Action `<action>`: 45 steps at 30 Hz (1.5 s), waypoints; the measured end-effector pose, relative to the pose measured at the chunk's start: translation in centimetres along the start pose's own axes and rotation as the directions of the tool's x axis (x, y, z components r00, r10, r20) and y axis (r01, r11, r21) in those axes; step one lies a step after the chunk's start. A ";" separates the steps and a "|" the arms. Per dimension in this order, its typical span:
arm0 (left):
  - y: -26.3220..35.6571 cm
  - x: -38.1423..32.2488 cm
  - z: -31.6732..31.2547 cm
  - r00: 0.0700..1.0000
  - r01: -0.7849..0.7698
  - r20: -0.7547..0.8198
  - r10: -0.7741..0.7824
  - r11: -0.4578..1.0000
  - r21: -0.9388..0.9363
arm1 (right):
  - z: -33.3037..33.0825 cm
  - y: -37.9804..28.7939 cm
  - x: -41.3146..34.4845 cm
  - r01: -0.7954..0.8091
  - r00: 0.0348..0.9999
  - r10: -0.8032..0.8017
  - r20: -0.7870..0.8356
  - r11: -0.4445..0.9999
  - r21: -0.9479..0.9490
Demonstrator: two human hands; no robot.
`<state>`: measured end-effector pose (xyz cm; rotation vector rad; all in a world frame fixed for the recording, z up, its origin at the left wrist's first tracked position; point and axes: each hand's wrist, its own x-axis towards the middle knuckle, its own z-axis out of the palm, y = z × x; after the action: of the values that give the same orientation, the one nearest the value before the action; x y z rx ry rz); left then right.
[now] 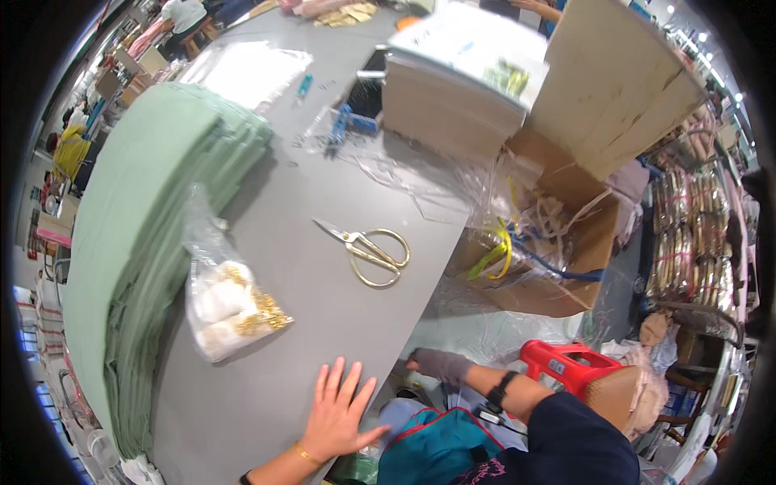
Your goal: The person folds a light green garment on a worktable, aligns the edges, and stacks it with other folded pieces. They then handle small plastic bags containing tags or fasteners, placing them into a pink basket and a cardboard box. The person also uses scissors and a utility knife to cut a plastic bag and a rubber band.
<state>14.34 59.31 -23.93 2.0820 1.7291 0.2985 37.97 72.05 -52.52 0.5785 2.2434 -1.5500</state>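
My left hand (339, 412) lies palm down on the grey table (273, 388) near its right edge, fingers spread, with nothing in it. Beyond the table edge is my right hand (414, 361), low beside the table; the grey cloth at the wrist shows, but most of its fingers are hidden. Gold-handled scissors (376, 254) lie on the table beyond my left hand, blades pointing to the upper left. A clear plastic bag (227, 303) with white rolls and small gold pieces lies to the left, against a tall stack of light green fabric (139, 176).
An open cardboard box (545, 303) of plastic scraps and straps stands beyond the table's right edge. A paper stack (448, 103) and a blue cutter (339, 124) are at the back. A red stool (558, 364) stands right of my arm. Other people sit far off.
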 end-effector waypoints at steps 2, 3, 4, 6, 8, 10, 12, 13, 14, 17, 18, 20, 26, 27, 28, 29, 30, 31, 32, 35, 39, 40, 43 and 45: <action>0.0 0.3 -0.2 0.999 -0.015 -0.038 0.015 1.000 0.002 | -1.1 -3.2 -5.4 -0.369 0.929 0.364 0.067 0.903 0.220; -0.1 0.4 -0.2 0.998 -0.018 -0.065 0.017 1.000 -0.008 | -2.6 -5.1 -8.2 -0.312 0.947 0.321 0.004 0.919 0.241; -0.1 0.3 -0.2 0.994 -0.033 -0.108 0.031 0.999 -0.022 | -4.3 -7.6 -11.0 -0.257 0.959 0.279 -0.053 0.933 0.251; 0.0 0.1 -0.2 0.993 -0.018 -0.114 0.016 1.000 -0.017 | -8.5 -13.8 -14.6 -0.168 0.969 0.195 -0.149 0.969 0.180; 0.2 -0.1 -0.3 0.992 -0.010 -0.126 0.011 1.000 0.005 | -15.0 -19.6 -16.3 -0.084 0.969 0.083 -0.233 0.996 0.005; 0.3 0.5 -0.8 0.988 -0.004 -0.153 0.000 1.000 -0.022 | -21.3 -25.0 -16.0 0.002 0.934 -0.051 -0.353 0.990 -0.138; 0.1 2.2 -1.9 0.965 0.006 -0.259 -0.042 0.991 -0.137 | -27.6 -29.5 -14.5 -0.039 0.916 -0.118 -0.383 0.925 -0.378; -0.3 4.0 -2.8 0.953 0.099 -0.262 -0.155 0.972 -0.214 | -30.6 -31.3 -13.9 -0.049 0.907 -0.146 -0.394 0.896 -0.442; -0.9 6.2 -3.8 0.919 0.153 -0.306 -0.249 0.940 -0.305 | -33.8 -32.9 -13.3 -0.036 0.884 -0.195 -0.425 0.877 -0.479; -4.1 14.8 -8.0 0.820 0.181 -0.481 -0.310 0.938 -0.295 | -44.5 -36.4 -10.4 0.061 0.807 -0.395 -0.439 0.795 -0.603; -5.4 18.4 -9.5 0.803 0.173 -0.501 -0.324 0.930 -0.324 | -48.6 -37.1 -9.1 0.077 0.805 -0.420 -0.419 0.775 -0.627; -7.9 24.6 -12.0 0.780 0.219 -0.499 -0.378 0.911 -0.349 | -56.3 -37.4 -6.0 -0.037 0.834 -0.283 -0.473 0.828 -0.559; -12.3 36.0 -14.0 0.767 0.397 -0.392 -0.509 0.855 -0.333 | -69.9 -30.8 8.7 -0.050 0.987 -0.117 -0.110 0.426 -0.903; -12.7 36.6 -13.9 0.775 0.432 -0.329 -0.539 0.833 -0.347 | -70.4 -29.1 10.4 0.079 0.977 -0.214 -0.007 0.389 -0.918; -13.0 37.0 -13.8 0.778 0.433 -0.315 -0.543 0.828 -0.357 | -70.7 -27.6 12.3 0.175 0.965 -0.246 0.090 0.353 -0.919; -13.2 37.1 -13.7 0.774 0.447 -0.296 -0.560 0.814 -0.371 | -70.6 -26.4 14.1 0.233 0.961 -0.215 0.172 0.302 -0.924; -13.4 37.1 -13.7 0.772 0.480 -0.232 -0.592 0.782 -0.397 | -70.2 -25.5 16.0 0.265 0.963 -0.114 0.243 0.266 -0.927; -13.7 37.0 -13.8 0.774 0.442 -0.282 -0.567 0.803 -0.399 | -70.0 -24.7 17.7 0.297 0.953 -0.010 0.303 0.228 -0.927; -13.9 36.7 -13.9 0.782 0.422 -0.281 -0.556 0.805 -0.417 | -69.1 -23.8 18.3 0.279 0.960 -0.038 0.277 0.138 -0.950; -14.2 35.6 -14.6 0.774 0.396 -0.247 -0.583 0.750 -0.530 | -68.3 -22.9 19.5 0.347 0.934 0.057 0.352 0.085 -0.934; -14.2 34.2 -15.7 0.739 0.412 -0.123 -0.663 0.588 -0.696 | -70.1 -25.4 18.3 0.367 0.927 -0.005 0.374 0.202 -0.908; -14.0 34.1 -15.9 0.720 0.450 -0.026 -0.693 0.496 -0.742 | -71.2 -26.7 18.1 0.385 0.922 -0.045 0.385 0.221 -0.896; -13.5 33.8 -16.0 0.786 0.409 -0.051 -0.616 0.581 -0.704 | -72.9 -32.1 20.0 0.233 0.972 -0.118 0.202 0.419 -0.878; -13.1 33.9 -15.7 0.771 0.404 0.033 -0.636 0.448 -0.798 | -73.5 -35.4 22.6 0.278 0.938 -0.293 0.185 0.317 -0.907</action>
<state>3.13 96.99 -19.09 0.8266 1.8281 0.9733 -3.65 132.82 -10.83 -0.1944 2.8218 -0.0922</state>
